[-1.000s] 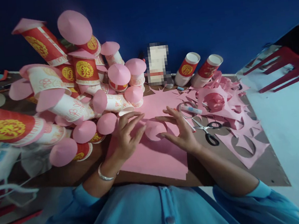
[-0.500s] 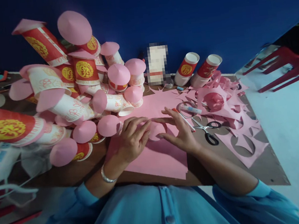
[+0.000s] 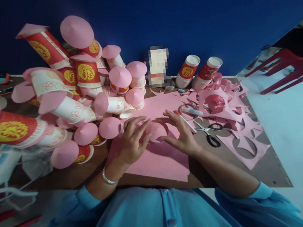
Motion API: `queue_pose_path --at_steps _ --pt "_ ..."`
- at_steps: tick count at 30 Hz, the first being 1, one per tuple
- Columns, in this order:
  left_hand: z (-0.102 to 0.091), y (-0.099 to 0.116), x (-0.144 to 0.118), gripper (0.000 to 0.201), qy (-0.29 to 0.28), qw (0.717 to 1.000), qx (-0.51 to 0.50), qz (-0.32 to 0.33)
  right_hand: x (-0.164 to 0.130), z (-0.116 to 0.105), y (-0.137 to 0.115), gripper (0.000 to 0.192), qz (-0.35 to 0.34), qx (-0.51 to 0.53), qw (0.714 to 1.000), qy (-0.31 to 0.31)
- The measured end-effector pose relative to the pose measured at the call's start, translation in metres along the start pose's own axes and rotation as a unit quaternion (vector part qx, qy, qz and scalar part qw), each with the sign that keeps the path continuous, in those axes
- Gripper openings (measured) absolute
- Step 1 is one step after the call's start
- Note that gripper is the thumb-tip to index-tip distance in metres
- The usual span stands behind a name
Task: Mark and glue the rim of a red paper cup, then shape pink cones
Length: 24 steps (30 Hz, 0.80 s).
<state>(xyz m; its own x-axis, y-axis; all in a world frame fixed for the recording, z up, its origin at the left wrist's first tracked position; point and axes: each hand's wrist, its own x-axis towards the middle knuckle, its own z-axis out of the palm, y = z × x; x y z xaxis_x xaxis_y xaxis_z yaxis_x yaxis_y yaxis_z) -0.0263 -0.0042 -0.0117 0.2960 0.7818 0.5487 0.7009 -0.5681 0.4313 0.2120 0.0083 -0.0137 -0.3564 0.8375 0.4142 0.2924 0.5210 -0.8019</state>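
Since a second ago the left hand (image 3: 131, 143) has slid in toward the pink paper cone (image 3: 156, 131), so its fingers now close up against the cone's left edge instead of hovering spread above it. The wrist, ringed by a silver bangle (image 3: 107, 178), bends up from the blue sleeve, and the fingers curl narrowly with the fingertips pressing the cone. The right hand (image 3: 179, 134) sits on the other side, palm down, index finger stretched over the cone's top and thumb tucked under its near rim, so the cone is pinched between both hands. The cone rests on a pink paper sheet (image 3: 159, 161) on the brown tabletop (image 3: 267, 173). A pair of scissors (image 3: 208, 133) lies just right of the right hand, beside pink paper scraps (image 3: 231, 119). A heap of paper cups with pink cone lids (image 3: 84, 95) is piled to the left.
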Motion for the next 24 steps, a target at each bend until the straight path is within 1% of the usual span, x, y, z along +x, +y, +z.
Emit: queue_pose_path --at_steps 5,9,11,14,17,20,24 --pt "0.002 -0.001 0.0 0.044 -0.003 0.999 -0.04 -0.002 0.0 -0.001 0.0 0.09 0.002 0.009 1.0 0.002" --pt "0.003 -0.001 0.0 0.043 -0.006 0.999 -0.03 0.014 0.001 -0.001 0.001 0.094 -0.012 0.0 1.0 -0.001" --pt "0.002 -0.001 0.0 0.043 -0.006 0.999 -0.022 0.023 0.0 -0.001 0.002 0.095 -0.007 0.01 1.0 -0.002" --pt "0.0 0.001 0.001 0.046 -0.006 0.999 -0.026 0.019 0.0 -0.001 0.005 0.09 0.024 0.056 0.998 0.017" --pt "-0.001 0.003 0.002 0.056 -0.022 0.998 -0.064 -0.001 0.0 -0.002 0.01 0.086 0.064 0.105 0.991 0.043" --pt "0.003 0.003 0.004 0.063 -0.035 0.992 -0.12 -0.022 0.003 -0.004 0.014 0.09 0.107 0.14 0.984 0.032" --pt "0.008 0.001 0.006 0.06 -0.049 0.987 -0.154 -0.027 0.005 -0.004 0.018 0.097 0.14 0.166 0.976 0.003"
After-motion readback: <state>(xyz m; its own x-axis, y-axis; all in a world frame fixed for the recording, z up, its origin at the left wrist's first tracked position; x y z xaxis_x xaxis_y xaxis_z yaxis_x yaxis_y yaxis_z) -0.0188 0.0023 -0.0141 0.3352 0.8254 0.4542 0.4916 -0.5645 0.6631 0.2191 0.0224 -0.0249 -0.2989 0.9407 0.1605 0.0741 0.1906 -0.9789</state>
